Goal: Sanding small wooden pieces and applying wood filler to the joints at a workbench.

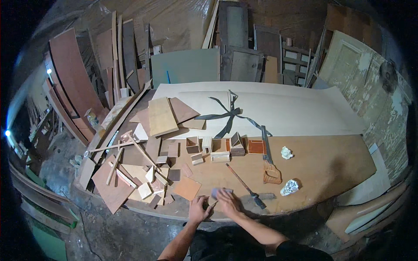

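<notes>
At the table's near edge, my left hand [199,209] is closed, its fingers bent down against the tabletop. A thin, light strip of wood [213,204] shows by its fingertips; most of it is hidden. Just to the right, my right hand [228,203] presses over a flat purple-grey piece [229,190], possibly sandpaper, which shows beyond the fingers. A square orange-tan board [187,188] lies just beyond my left hand. Right of my hands rest a long dark-tipped brush or stick [240,179] and a handsaw [271,172] with a wooden handle.
Scrap wood pieces and sticks [146,185] crowd the table's left side. Small wooden boxes [220,150] stand in the middle. Crumpled white paper [286,152] and a foil lump [290,187] lie right. Behind, black ribbon [230,114] lies on a white sheet [305,106].
</notes>
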